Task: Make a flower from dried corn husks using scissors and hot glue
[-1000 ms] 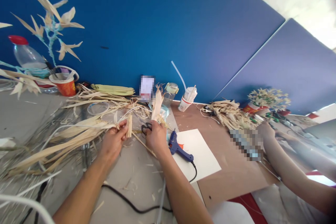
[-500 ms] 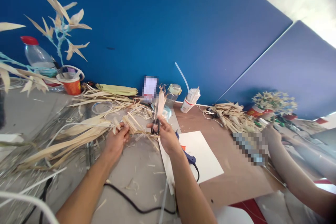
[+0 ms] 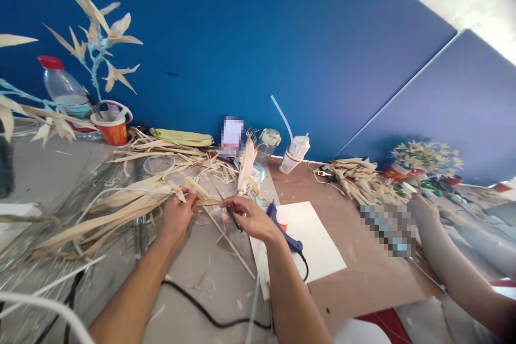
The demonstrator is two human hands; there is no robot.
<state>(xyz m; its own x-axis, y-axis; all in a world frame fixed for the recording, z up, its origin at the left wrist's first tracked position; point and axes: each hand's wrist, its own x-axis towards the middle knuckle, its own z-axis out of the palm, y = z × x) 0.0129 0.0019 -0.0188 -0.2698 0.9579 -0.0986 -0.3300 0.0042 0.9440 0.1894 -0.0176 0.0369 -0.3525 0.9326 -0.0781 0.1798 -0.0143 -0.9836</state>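
Observation:
My left hand (image 3: 180,216) pinches a pale dried husk strip (image 3: 196,187) near the middle of the grey table. My right hand (image 3: 250,217), a little to the right, holds dark scissors (image 3: 233,217), their blades pointing up and left toward the strip. The fingers of both hands are closed. Long dried husks (image 3: 121,207) spread out to the left of my left hand. Behind my right hand stands an upright husk bundle (image 3: 246,166). A blue glue gun (image 3: 287,234) lies on a white sheet (image 3: 318,236) beside my right wrist.
At the back left are a red cup (image 3: 113,130), a plastic bottle (image 3: 64,86) and a husk-flower branch (image 3: 95,54). A phone (image 3: 233,134) and a white cup (image 3: 291,158) stand farther back. On the right, another person's arm (image 3: 447,247) reaches over the brown board (image 3: 363,274).
The scissors have turned in my right hand from upright to slanting up and left. My right hand has moved slightly lower and flatter. The upright husk bundle now shows more fully.

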